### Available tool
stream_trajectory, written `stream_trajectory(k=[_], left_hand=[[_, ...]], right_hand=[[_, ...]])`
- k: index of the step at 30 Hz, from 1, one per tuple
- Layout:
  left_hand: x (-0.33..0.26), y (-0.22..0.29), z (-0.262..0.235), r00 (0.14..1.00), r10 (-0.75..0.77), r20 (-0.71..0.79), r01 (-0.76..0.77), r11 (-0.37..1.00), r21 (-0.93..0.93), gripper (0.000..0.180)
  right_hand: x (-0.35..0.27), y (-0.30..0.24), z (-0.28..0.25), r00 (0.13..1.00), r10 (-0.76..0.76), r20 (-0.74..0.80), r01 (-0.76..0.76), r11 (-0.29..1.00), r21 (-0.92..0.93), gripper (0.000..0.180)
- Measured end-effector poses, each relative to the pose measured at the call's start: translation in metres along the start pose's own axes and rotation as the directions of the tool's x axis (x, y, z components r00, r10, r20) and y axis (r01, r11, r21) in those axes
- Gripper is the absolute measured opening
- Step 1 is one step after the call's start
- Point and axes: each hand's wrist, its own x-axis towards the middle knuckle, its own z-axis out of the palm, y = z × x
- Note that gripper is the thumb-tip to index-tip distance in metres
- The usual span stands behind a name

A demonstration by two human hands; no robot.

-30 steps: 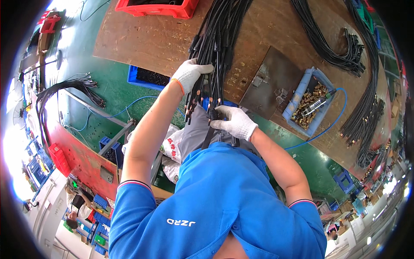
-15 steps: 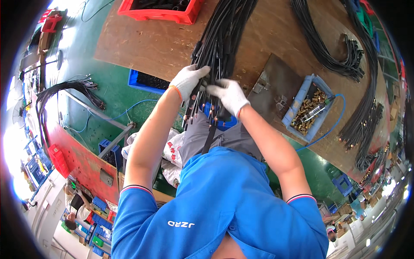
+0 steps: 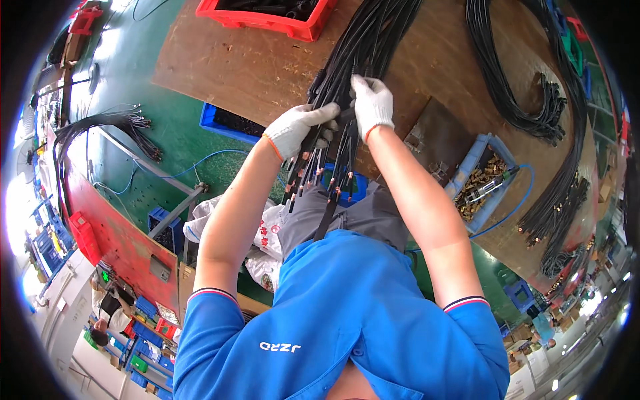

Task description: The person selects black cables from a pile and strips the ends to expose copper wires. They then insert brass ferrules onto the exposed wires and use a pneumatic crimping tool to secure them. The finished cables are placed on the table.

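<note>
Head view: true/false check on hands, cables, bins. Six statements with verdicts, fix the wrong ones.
1. The left hand grips the black cable bundle. True.
2. The right hand is bare. False: it is gloved in white.
3. The right hand is lower in the picture than the left. False: it is higher.
4. The red bin holds black parts. True.
5. The brass-coloured fittings lie in the red bin. False: they are in the light-blue bin on the right.
6. Copper-coloured ends show on cables near the left hand. True.
</note>
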Motion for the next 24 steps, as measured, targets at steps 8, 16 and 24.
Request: stream_trajectory(k=[8, 16, 24], left_hand=[[-0.001, 0.005, 0.003, 0.997, 0.063, -0.05, -0.052, 0.977, 0.208, 0.022], [0.003, -0.007, 0.017, 0.998, 0.055, -0.008, -0.055, 0.995, -0.085, 0.018], [0.016, -0.01, 0.012, 0.995, -0.071, -0.066, 0.062, 0.989, -0.135, 0.021]], right_hand=[[-0.059, 0.024, -0.037, 0.942, 0.21, 0.263, -0.238, 0.968, 0.081, 0.022], [-0.082, 0.019, -0.045, 0.875, 0.231, 0.425, -0.468, 0.625, 0.625, 0.018], [-0.082, 0.009, -0.077, 0.892, 0.291, 0.347, -0.412, 0.838, 0.357, 0.027]])
